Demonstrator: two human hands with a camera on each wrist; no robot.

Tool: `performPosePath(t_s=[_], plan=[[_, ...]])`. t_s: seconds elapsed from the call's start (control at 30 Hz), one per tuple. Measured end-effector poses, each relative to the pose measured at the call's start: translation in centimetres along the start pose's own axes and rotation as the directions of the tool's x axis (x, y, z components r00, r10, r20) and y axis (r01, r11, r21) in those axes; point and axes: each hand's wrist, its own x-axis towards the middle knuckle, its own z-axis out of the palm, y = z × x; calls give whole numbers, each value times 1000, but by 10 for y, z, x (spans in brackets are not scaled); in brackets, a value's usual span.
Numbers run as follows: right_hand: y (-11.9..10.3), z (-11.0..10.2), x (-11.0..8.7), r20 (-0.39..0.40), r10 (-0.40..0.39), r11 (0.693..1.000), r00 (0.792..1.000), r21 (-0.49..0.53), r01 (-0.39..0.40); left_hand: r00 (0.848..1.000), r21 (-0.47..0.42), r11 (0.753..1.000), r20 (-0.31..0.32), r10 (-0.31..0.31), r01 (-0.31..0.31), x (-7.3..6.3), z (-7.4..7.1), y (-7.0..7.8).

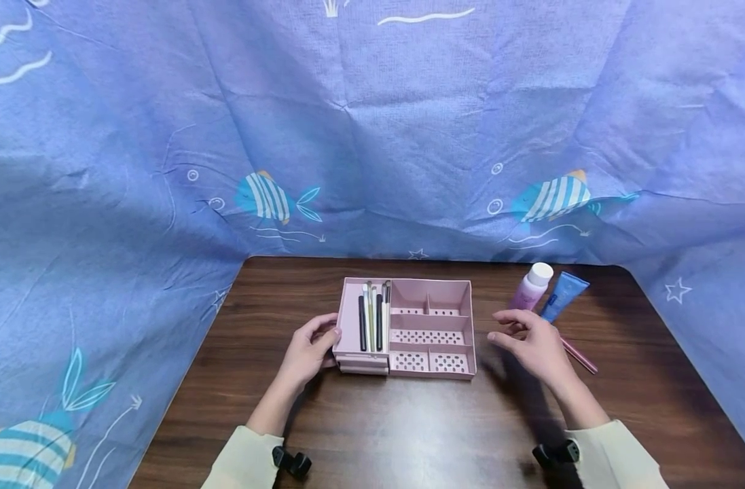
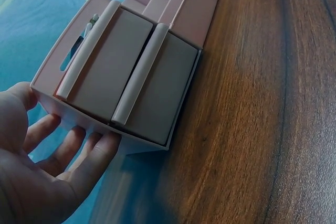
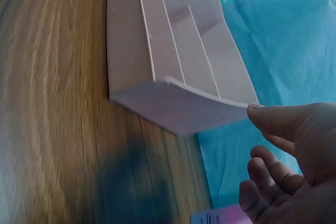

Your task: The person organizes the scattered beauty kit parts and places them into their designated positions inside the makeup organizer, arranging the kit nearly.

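Note:
A pink organizer (image 1: 431, 335) stands on the table, with a flat-topped left part and a right part divided into several perforated compartments. Makeup brushes (image 1: 373, 319) lie side by side on its left part. Two drawers (image 2: 110, 61) with bar handles show in the left wrist view. My left hand (image 1: 309, 346) touches the organizer's left side, fingers spread along the wall and thumb at its upper edge. To the right of the organizer hovers my right hand (image 1: 534, 343), fingers loosely bent around nothing. In the right wrist view its thumb appears close to the organizer's corner; contact is unclear.
Behind the right hand are a purple bottle with a white cap (image 1: 533, 285) and a blue tube (image 1: 564, 296). A slim pink stick-shaped item (image 1: 580, 356) lies beside that hand, partly hidden. Patterned blue cloth (image 1: 372, 136) surrounds the brown wooden table (image 1: 409, 435).

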Motion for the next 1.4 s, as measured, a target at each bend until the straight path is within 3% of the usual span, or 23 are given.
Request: performPosePath(t_s=[0.33,0.6,1.2,1.4], plan=[[26,-25,-9,29,77,993,997,-92,-74,1000,7,1000,-6,-3,3,1,0,0],[48,-36,-16,2,113,978,994,-175,-110,1000,11,1000,-8,4,-4,2,-1,-3],[76,-36,-17,96,232,949,968,-243,-203,1000,23,1000,-11,5,-4,1,0,-1],[77,-35,-16,99,230,949,968,-243,-201,1000,15,1000,-10,-7,7,1,0,0]])
